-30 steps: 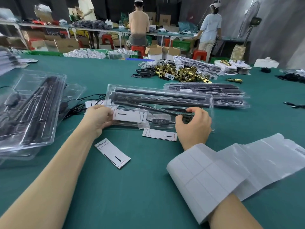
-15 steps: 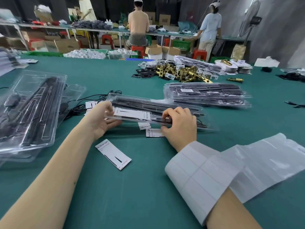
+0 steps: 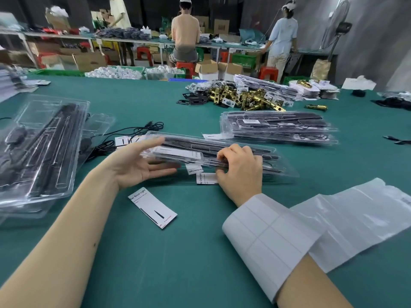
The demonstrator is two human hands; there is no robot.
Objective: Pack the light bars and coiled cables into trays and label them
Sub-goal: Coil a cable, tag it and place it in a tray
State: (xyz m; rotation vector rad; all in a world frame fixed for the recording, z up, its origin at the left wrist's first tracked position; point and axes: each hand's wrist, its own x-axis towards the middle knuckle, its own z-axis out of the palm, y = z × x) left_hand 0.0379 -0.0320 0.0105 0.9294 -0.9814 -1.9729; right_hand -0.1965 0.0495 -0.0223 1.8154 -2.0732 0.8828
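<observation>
Head view: the clear tray [image 3: 222,156] with its light bars lies mid-table [image 3: 200,263], near edge raised. The right hand [image 3: 240,172] pinches that edge; the left hand [image 3: 138,165] is released, fingers straight (just beside it). One-handed, the tray could tip and spill.

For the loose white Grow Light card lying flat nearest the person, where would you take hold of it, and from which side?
Probably by a short end of the white rectangular paper card, pinched from above. It lies flat and diagonal on the green table, apart from everything else, so a corner must be lifted first. The open left hand is closest.
</observation>
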